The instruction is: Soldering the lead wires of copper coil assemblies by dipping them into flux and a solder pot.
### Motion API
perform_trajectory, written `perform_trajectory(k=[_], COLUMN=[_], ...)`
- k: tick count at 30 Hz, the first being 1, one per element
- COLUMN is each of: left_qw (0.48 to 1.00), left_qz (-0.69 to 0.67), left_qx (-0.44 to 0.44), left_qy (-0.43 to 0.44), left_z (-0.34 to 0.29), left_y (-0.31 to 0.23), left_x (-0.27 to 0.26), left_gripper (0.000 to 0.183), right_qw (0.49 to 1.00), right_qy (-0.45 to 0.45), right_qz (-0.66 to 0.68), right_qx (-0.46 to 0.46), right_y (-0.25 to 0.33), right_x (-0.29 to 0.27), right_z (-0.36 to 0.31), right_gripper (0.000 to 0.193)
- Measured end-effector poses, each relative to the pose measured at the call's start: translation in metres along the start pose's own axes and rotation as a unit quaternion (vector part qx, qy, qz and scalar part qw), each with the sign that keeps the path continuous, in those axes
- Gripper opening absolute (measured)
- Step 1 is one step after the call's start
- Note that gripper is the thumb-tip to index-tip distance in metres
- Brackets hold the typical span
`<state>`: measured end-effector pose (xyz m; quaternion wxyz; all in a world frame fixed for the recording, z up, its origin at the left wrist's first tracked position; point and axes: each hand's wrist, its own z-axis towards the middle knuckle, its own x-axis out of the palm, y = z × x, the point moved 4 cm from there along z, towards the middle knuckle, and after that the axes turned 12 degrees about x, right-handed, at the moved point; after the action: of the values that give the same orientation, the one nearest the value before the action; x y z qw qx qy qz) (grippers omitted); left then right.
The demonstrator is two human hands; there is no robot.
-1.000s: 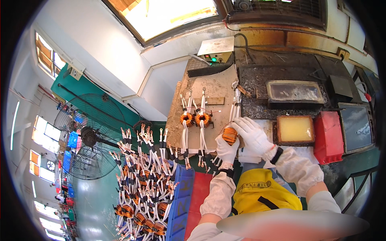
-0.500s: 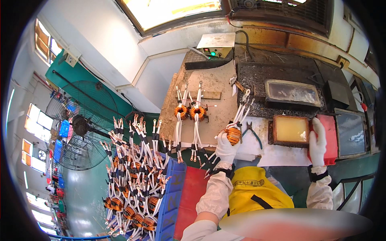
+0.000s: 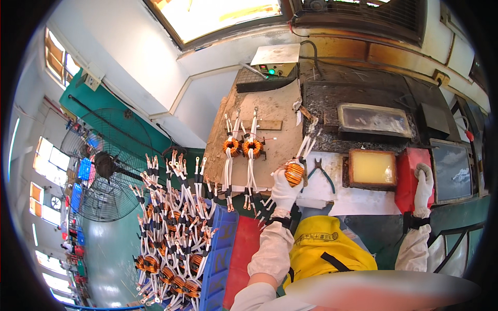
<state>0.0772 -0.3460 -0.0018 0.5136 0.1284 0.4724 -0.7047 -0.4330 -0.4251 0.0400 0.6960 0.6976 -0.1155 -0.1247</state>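
Note:
My left hand (image 3: 286, 193), in a white glove, is closed round a copper-wound ring coil (image 3: 294, 174) at the front of the bench. White leads with metal lugs (image 3: 308, 143) stick up from this coil, and more leads hang below the hand. My right hand (image 3: 424, 187), also gloved, has its fingers curled at the right edge of a red box-like thing (image 3: 409, 181). Left of that stands a square tray of yellowish material (image 3: 371, 167). Pliers with dark green handles (image 3: 321, 174) lie between the left hand and the tray. The right fingertips are partly hidden.
Two similar coils (image 3: 232, 147) lie on the brown board. A blue crate (image 3: 220, 254) at lower left holds several more. Behind the yellowish tray sits a rectangular metal-rimmed bath (image 3: 375, 120). A control box (image 3: 276, 61) stands at the back, a large fan (image 3: 105, 163) at far left.
My right hand has moved from beside the yellowish tray to the right edge of the red thing, its fingers now curled. My left hand and its coil have shifted slightly left.

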Motion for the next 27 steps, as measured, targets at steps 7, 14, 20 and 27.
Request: perform_trajectory(k=[7, 14, 20, 27], left_qw=[0.943, 0.859, 0.829, 0.838], left_qz=[-0.219, -0.384, -0.444, -0.437], left_qx=[-0.249, -0.329, -0.338, -0.326], left_qy=[0.035, 0.079, 0.042, 0.002], left_z=[0.024, 0.032, 0.027, 0.022], left_y=[0.091, 0.091, 0.086, 0.085], left_x=[-0.003, 0.003, 0.002, 0.001], left_gripper=[0.061, 0.053, 0.051, 0.055], right_qw=[1.0, 1.0, 0.999, 0.999], right_qy=[0.002, 0.003, -0.013, -0.015], right_qz=[-0.007, -0.018, -0.028, -0.028], right_qx=[-0.005, -0.006, 0.009, 0.012], right_y=[0.009, -0.001, 0.006, 0.011], right_x=[0.016, 0.005, 0.011, 0.015], right_z=[-0.006, -0.004, -0.008, -0.011], right_gripper=[0.022, 0.022, 0.022, 0.022])
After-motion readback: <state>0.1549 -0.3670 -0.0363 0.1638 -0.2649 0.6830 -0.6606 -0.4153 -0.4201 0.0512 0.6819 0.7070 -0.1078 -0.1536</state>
